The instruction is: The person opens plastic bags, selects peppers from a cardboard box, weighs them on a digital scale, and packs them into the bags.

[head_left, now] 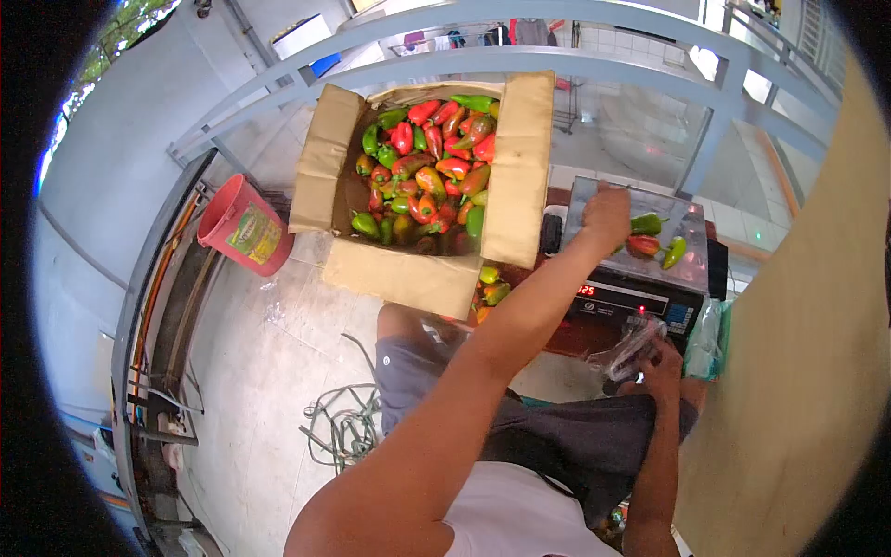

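My left hand (608, 212) is over the left part of the metal plate of a digital scale (601, 269). Its fingers are curled downward, and whatever they hold is hidden. Just right of it on the plate lie a green pepper (648, 224), a reddish pepper (642, 245) and another green pepper (675, 252). Near my lap, in front of the scale, my right hand (661, 368) grips a clear plastic bag (631, 349). Left of the scale, an open cardboard box (399, 275) holds many red, green and mottled peppers (427, 181).
More peppers (494, 291) show beneath the box's right flap. A red bucket (245, 226) stands to the left, and tangled green strapping (343, 429) lies on the floor. Grey railing (436, 60) runs behind; a wooden panel (798, 325) rises at right.
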